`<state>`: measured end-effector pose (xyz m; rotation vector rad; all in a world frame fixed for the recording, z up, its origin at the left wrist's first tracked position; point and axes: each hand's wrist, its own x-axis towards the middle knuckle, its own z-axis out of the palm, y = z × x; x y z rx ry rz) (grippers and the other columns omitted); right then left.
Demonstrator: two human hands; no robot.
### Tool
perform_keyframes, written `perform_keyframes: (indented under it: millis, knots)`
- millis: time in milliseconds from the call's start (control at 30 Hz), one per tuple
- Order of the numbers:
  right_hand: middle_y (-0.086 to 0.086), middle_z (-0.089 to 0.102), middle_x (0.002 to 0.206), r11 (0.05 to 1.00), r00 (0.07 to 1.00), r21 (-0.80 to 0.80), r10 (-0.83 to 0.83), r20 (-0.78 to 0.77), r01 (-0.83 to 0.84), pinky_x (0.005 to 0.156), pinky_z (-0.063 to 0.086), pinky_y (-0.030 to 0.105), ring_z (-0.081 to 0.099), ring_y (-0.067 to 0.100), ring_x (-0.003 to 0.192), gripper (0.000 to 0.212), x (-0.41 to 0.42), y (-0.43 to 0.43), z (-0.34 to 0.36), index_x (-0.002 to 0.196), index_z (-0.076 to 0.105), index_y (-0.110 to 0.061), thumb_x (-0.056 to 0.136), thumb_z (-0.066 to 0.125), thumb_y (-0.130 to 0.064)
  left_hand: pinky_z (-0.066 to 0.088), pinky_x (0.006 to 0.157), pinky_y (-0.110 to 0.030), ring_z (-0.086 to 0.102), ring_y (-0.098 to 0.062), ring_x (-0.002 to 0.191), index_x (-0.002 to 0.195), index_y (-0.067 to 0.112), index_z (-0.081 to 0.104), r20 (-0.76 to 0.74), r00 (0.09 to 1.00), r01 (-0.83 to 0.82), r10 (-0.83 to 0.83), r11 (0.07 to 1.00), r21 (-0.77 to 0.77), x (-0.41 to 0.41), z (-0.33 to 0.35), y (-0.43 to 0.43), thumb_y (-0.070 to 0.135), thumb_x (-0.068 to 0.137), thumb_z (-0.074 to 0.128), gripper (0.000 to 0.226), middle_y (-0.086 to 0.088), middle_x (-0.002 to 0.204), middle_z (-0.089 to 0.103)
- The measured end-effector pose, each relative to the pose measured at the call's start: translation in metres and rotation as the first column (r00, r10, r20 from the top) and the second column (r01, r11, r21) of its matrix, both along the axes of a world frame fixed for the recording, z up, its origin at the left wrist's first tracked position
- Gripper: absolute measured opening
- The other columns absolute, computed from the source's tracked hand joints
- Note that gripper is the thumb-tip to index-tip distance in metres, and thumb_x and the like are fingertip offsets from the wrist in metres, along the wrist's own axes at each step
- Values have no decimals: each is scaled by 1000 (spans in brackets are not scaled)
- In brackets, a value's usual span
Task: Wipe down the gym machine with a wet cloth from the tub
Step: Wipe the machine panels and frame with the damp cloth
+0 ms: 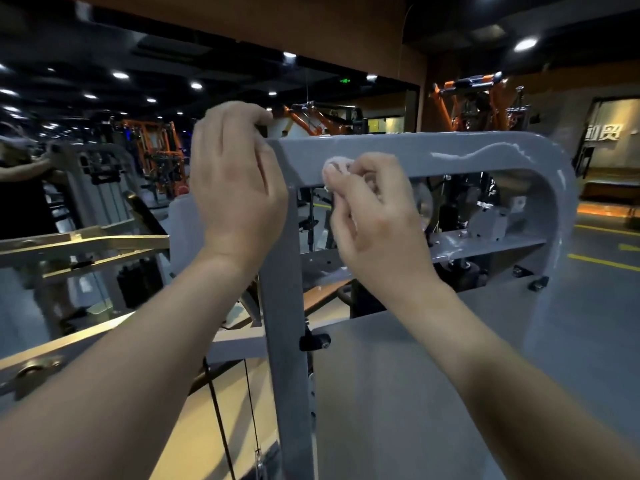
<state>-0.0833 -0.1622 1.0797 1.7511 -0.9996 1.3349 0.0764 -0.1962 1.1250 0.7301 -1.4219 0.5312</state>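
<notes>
Overall: a person faces a grey machine (415, 393), both bare forearms raised to its top bar (433, 147).
Left grip (235, 181): closed on the machine's top left corner, fingers curled over the upper edge of the frame.
Right grip (374, 216): fingertips bunched, pinching the cloth (337, 166) and pressing it against the front face of the top bar.
Cloth: a small pale wad, mostly hidden under the fingers; it sits at the left end of the top bar, just right of the left grip and above the post (284, 341).
Streaks (485, 152): pale glossy marks run along the right half of the top bar and down its rounded right corner.
Cables (216, 410): two thin dark lines hang just left of the post.
Mirror (86, 98): on the wall at left, reflecting ceiling lights and gym frames.
Orange rigs (478, 98): well behind the machine, at upper right.
Floor (602, 271): grey with yellow lines, at right.
</notes>
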Motion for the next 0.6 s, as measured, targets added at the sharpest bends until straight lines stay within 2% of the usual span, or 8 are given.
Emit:
perform_keyframes:
  millis: [133,200,300,433,500,600]
  knots:
    - [13,56,114,998,983,-47,38,179,-30,82,54,29,55,15,98,24,-16,4,21,121,68,-4,100,59,-7,42,90,-32,54,-23,103,112,4,62,-5,1000,29,-29,1000,-5,1,-2,1,5,97,40,27,-9,110,61]
    - [10,56,114,998,978,-62,8,208,5,85,52,30,54,16,100,23,-14,1,38,121,69,-6,101,57,-8,44,91,-36,55,-25,105,112,4,62,-10,998,59,-60,998,-14,2,-3,-1,4,96,41,26,-10,111,62]
    - [14,58,119,999,988,-44,-19,152,26,90,50,34,55,26,108,27,11,-1,40,122,69,-4,97,58,-2,45,95,-43,58,-30,108,114,2,62,-1,995,96,-96,995,-27,4,-2,-5,3,96,42,27,-12,114,63]
    - [21,59,121,999,998,-6,-43,-49,43,92,50,39,58,34,105,36,22,4,5,128,68,-1,94,57,6,45,100,-45,59,-32,113,113,1,64,23,992,128,-127,990,-53,6,-2,-8,1,93,44,29,-14,117,65]
    - [20,60,119,994,995,-52,-94,25,95,90,52,42,58,32,103,34,6,3,5,126,69,-3,95,58,5,45,100,-42,59,-31,112,112,1,64,24,990,141,-140,988,-64,7,-2,-8,0,93,45,28,-14,116,65]
    - [14,59,115,986,958,-81,-123,259,149,85,54,39,58,23,101,25,7,-1,16,122,70,-2,101,58,-3,46,100,-38,59,-29,112,110,0,64,7,984,180,-180,981,-79,6,-2,-9,-2,91,44,28,-14,115,65]
